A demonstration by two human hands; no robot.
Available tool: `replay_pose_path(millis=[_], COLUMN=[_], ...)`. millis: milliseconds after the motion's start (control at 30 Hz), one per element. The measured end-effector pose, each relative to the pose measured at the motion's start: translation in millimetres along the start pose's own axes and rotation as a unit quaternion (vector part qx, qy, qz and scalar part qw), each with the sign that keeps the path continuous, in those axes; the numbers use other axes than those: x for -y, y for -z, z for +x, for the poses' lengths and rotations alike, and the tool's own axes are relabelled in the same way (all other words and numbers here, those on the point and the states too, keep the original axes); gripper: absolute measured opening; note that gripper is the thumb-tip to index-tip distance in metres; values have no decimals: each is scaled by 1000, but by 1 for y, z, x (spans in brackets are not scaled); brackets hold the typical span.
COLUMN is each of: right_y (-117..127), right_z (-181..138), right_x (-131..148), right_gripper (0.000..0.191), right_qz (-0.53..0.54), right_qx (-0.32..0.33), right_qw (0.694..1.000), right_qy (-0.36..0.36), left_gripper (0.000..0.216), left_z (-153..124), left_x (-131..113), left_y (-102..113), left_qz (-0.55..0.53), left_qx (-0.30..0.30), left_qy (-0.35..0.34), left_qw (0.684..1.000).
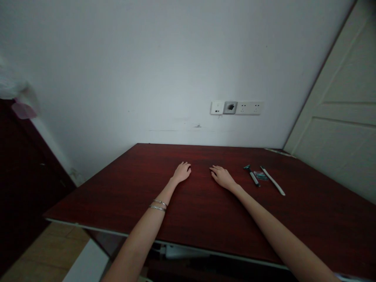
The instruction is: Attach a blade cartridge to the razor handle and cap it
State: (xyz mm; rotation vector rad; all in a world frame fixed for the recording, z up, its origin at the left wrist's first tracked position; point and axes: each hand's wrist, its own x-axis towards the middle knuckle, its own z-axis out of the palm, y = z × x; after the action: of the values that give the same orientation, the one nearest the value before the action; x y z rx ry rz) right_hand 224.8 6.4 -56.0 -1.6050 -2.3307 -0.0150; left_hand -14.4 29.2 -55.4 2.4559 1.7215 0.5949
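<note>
My left hand (181,172) lies palm down on the dark red table (123,188), fingers stretched out and holding nothing. Two silvery bracelets (158,205) circle that wrist. A short way to its right, my right hand (222,177) also rests flat with its fingers extended. To the right of that hand lies a razor (252,176) with a pale grip and dark ends. Beside it is a small flat clear packet (261,176) with dark bluish contents that I cannot make out. Farther right lies a long, slim white stick-like tool (273,181) with a dark tip. Neither hand touches these things.
Behind the table rises a white wall (164,70) with a row of sockets (237,107). A pale panelled door (346,113) stands along the right side. A thin strip (280,152) lies near the back right corner. Below the front edge, a pale object (185,251) shows.
</note>
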Motion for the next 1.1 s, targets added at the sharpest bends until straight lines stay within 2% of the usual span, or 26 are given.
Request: replay_pose_path(millis=[633,767,833,867,967,1033,1100], right_y=[2,15,34,46,86,108,123], right_z=[-2,-1,-1,-1,-9,-22,-40], right_x=[0,-2,-13,-22,-62,-96,-127], right_gripper=[43,40,37,35,32,30,26], right_qz=[1,4,6,4,-3,-18,-34], right_qx=[-1,-12,-49,-77,-127,-109,-58], right_qw=[1000,1000,998,997,984,973,968], right_qy=[-4,25,25,2,-128,-204,-243], left_gripper=[40,40,41,41,40,40,40], left_z=[5,4,4,4,5,6,8], left_x=[-1,-1,-1,-1,-1,0,0], left_y=[-3,-1,0,0,1,1,1], left_qz=[7,-3,-9,-10,-11,-13,-12], left_qx=[4,3,4,5,5,4,3], left_qy=[-3,-2,-3,-5,-4,1,3], left_qw=[1000,1000,1000,1000,1000,1000,1000])
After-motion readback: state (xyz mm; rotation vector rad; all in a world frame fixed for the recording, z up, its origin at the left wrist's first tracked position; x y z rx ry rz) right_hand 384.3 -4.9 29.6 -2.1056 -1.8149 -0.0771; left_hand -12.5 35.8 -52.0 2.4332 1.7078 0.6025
